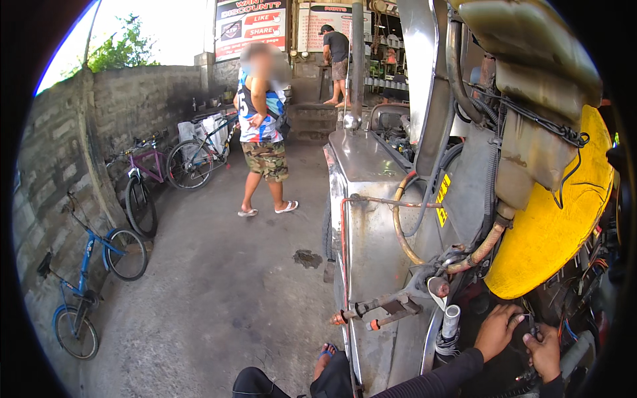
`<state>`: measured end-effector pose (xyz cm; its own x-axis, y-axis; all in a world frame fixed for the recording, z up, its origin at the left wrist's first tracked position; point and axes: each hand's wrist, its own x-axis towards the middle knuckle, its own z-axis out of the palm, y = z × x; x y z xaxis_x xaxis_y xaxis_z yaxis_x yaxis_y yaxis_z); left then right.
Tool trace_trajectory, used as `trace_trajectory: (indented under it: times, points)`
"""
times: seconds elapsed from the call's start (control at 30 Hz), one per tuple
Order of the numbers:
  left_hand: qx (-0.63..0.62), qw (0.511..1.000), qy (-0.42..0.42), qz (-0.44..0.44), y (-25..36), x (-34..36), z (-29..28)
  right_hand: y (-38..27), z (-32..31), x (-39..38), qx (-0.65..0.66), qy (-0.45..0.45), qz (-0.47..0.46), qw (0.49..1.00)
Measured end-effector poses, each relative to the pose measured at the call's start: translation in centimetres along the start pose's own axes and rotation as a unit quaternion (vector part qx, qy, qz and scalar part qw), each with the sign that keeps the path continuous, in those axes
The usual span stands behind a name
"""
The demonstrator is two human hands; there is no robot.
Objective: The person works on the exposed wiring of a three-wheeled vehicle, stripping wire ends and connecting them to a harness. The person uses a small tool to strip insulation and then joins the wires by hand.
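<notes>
Low on the right, my left hand [496, 331] reaches in among the wiring of a partly stripped vehicle, its thumb and fingers pinched together. Close beside it, my right hand [545, 353] is closed round a thin dark piece [531, 326] that runs between the two hands and looks like a cable end or connector. What exactly my left fingers pinch is too small to make out. Blue and other coloured wires [569, 330] hang just past my right hand. A short silver tube [450, 321] stands upright to the left of my left hand.
A yellow panel [551, 225] hangs above my hands, with hoses and a cloudy plastic tank [531, 142]. The vehicle's bare metal side [375, 239] rises beside my knees. One person [265, 113] stands on the concrete; another [337, 53] is farther back. Bicycles [83, 278] line the block wall.
</notes>
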<state>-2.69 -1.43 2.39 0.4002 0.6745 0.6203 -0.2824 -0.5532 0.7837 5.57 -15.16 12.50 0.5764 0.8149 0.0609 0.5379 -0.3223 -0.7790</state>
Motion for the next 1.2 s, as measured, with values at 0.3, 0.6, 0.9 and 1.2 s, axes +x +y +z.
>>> trace_trajectory:
  times: [0.3, 0.6, 0.9, 1.2]
  points:
    - [0.003, 1.0, -0.006, 0.004, -0.1, 0.0, 0.1, 0.3, -0.2, 0.1, 0.0, -0.003, 0.007, 1.0]
    - [0.009, 1.0, -0.002, 0.009, -0.4, 0.1, 0.1, -0.3, 0.0, 0.1, 0.003, 0.0, 0.004, 1.0]
    - [0.005, 0.999, 0.002, 0.031, 0.5, 0.0, -0.1, -0.2, -0.3, -0.3, 0.002, 0.007, -0.009, 1.0]
    - [0.026, 0.999, 0.036, 0.029, 0.7, 0.3, -0.2, 0.6, -0.9, 0.5, -0.095, 0.003, -0.057, 0.994]
